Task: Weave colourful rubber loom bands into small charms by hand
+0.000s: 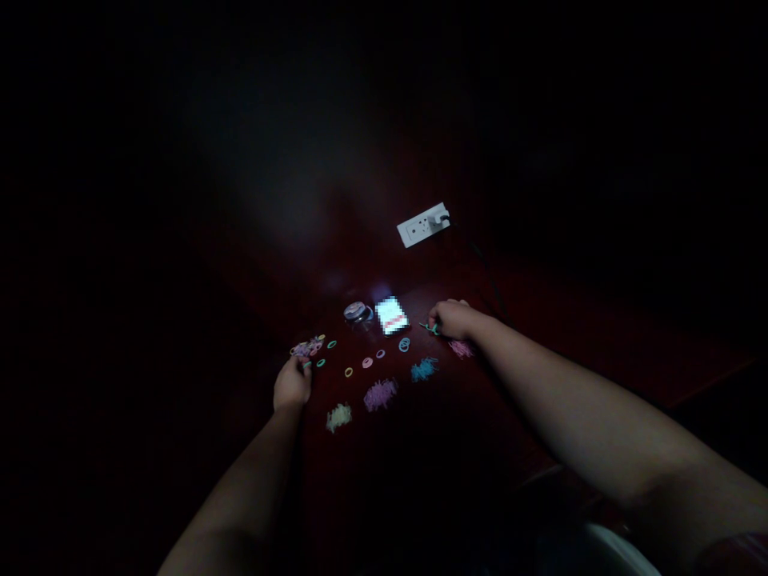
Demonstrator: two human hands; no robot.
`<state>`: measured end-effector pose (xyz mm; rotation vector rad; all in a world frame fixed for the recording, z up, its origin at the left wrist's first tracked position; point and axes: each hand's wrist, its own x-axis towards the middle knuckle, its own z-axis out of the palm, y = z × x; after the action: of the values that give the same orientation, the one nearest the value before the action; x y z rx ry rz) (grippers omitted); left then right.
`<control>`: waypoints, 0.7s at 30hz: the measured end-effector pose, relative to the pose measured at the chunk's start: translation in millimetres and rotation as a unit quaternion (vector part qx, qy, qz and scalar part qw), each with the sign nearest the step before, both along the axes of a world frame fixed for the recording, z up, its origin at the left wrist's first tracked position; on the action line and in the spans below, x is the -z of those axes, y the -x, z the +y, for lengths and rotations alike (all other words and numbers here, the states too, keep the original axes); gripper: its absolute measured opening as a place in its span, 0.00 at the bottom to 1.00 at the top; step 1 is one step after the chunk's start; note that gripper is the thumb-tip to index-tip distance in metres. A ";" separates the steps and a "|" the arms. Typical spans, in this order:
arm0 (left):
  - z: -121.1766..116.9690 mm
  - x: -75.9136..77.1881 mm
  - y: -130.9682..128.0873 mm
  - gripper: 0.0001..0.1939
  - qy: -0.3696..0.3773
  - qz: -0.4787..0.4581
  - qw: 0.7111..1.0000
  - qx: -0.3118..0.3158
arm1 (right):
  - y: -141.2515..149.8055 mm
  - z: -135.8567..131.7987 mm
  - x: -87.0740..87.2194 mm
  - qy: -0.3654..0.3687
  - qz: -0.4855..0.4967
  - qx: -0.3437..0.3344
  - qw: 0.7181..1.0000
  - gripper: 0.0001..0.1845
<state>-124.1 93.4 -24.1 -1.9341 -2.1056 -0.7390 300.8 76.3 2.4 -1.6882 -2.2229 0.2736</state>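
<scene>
My left hand (292,386) is closed at the left, its fingertips pinching what looks like a green hair tie (307,364). Just beyond it lies a mixed heap of coloured hair ties (307,349). On the right, my right hand (453,318) has its fingers closed and pointing down at some small green strands (432,328); whether these are gripped or only touched is hard to see in the dark. Beside that wrist is a pile of pink bands (461,349). Between the hands lie a yellow ring (349,372), a pink ring (368,363), a purple ring (380,354) and blue rings (404,345).
Nearer me are piles of yellow bands (339,417), purple bands (380,394) and blue bands (424,369). A round clear container (356,312) stands beside a lit phone-like screen (391,315). Behind, a white wall socket (423,225) holds a plug with a dark cord.
</scene>
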 end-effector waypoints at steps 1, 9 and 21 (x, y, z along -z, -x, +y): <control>0.2 0.2 0.3 0.09 0.001 0.000 1.000 0.000 | 0.2 0.1 0.4 -0.001 0.000 0.000 1.000 0.10; 1.1 1.2 0.5 0.09 0.006 -0.008 1.000 -0.006 | 3.0 5.0 4.9 -0.013 -0.015 -0.005 1.000 0.13; 1.4 1.5 1.3 0.11 0.007 -0.013 1.000 -0.010 | 7.2 4.6 3.8 -0.022 -0.023 -0.005 0.999 0.08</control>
<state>-125.4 94.9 -25.6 -1.9184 -2.1469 -0.7529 293.6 80.9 -1.5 -1.6773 -2.2532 0.1892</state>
